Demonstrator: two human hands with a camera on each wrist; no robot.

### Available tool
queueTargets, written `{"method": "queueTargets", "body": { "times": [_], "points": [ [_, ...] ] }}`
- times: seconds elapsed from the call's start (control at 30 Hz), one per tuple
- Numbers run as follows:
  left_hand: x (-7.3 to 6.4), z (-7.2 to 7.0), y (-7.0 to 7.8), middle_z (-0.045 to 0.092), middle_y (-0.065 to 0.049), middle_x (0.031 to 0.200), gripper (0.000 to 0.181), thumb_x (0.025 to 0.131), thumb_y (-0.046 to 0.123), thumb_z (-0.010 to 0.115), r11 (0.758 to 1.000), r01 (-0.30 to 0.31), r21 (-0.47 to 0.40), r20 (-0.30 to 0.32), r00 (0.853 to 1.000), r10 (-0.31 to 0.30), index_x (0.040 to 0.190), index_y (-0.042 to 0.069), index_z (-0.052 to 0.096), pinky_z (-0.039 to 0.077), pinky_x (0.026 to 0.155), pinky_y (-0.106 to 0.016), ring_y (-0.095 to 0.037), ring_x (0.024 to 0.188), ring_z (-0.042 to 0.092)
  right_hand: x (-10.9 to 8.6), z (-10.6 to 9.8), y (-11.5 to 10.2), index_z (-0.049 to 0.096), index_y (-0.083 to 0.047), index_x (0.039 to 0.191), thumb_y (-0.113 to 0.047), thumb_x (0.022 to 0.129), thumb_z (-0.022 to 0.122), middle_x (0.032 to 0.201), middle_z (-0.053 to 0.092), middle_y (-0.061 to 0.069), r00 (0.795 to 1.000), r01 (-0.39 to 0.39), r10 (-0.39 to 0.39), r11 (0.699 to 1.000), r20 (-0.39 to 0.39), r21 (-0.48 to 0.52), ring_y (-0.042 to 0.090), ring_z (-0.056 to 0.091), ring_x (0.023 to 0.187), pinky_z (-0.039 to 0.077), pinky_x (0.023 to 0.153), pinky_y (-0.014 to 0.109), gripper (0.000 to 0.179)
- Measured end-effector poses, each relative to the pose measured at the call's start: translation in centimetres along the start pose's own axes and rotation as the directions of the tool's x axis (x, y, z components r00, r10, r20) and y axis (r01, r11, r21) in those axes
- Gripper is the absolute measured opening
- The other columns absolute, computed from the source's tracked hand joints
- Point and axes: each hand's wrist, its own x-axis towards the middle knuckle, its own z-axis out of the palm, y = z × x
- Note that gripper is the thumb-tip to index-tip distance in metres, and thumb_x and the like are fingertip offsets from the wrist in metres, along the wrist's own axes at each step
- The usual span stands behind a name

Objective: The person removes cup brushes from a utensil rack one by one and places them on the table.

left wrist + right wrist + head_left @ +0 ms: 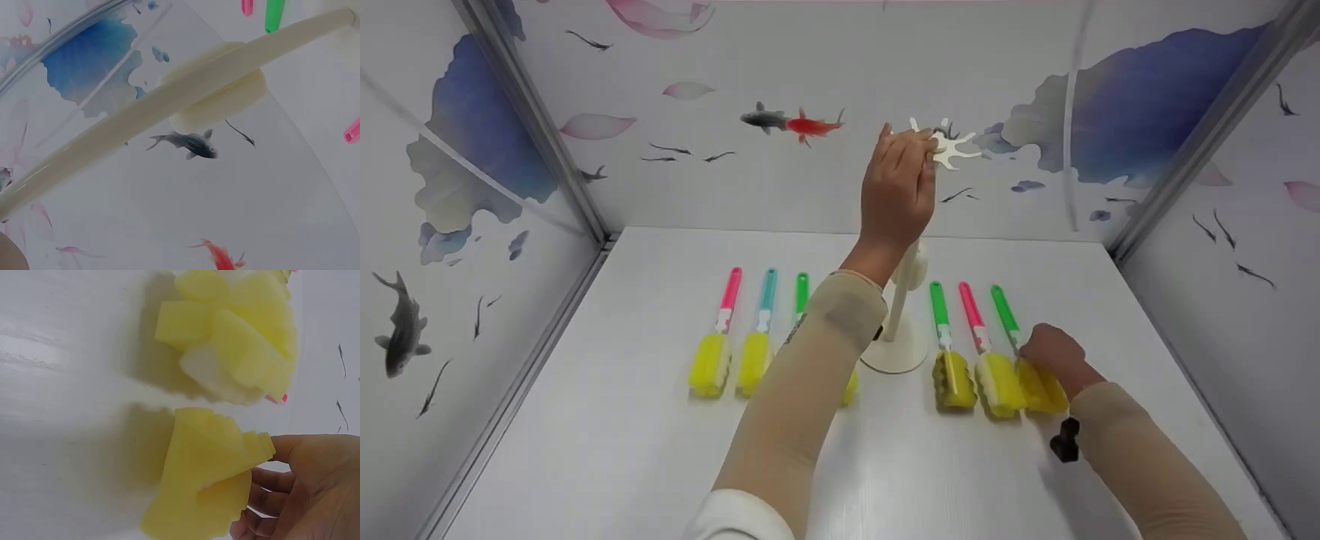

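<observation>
A cream stand with a round base (911,360) and a branched top (960,152) rises from the middle of the table. My left hand (898,184) holds it at the top, fingers over the hub. Its curved pole (135,121), with a rounded piece (236,104) on it, crosses the left wrist view. At the right end of the brush row, my right hand (1054,352) grips a green-handled sponge brush (1044,390) where handle meets head. In the right wrist view, thumb and fingers close around its yellow sponge (197,478).
Left of the stand lie sponge brushes with pink (730,292), teal (767,289) and green (802,285) handles. Right of it lie a green-handled brush (954,379) and a pink-handled brush (999,382). Printed panels (780,180) wall the white table (607,420) at back and sides.
</observation>
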Motion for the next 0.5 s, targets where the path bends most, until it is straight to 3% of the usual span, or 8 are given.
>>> {"method": "queueTargets", "body": {
  "times": [0.23,0.5],
  "points": [
    [0.2,-0.5,-0.3,0.067,-0.014,0.109,0.019,0.098,0.005,0.050,0.993,-0.020,-0.115,0.032,0.999,0.024,0.103,-0.003,0.066,0.023,0.115,-0.034,-0.026,0.112,0.058,-0.2,-0.1,-0.2,0.050,0.005,0.120,-0.029,0.095,0.060,0.101,0.056,0.016,1.000,-0.009,0.008,0.999,0.021,0.037,0.031,0.052,0.088,0.047,0.092,0.051,0.043],
    [0.5,-1.7,-1.1,0.066,-0.014,0.115,0.021,0.101,0.009,0.051,0.961,-0.031,-0.274,0.121,0.990,0.067,0.109,-0.004,0.066,0.025,0.114,-0.034,-0.025,0.119,0.054,-0.5,-0.1,-0.2,0.050,0.003,0.121,-0.029,0.094,0.062,0.103,0.056,0.016,0.999,-0.022,0.021,0.998,0.032,0.056,0.031,0.052,0.089,0.045,0.095,0.052,0.044]
  ]
}}
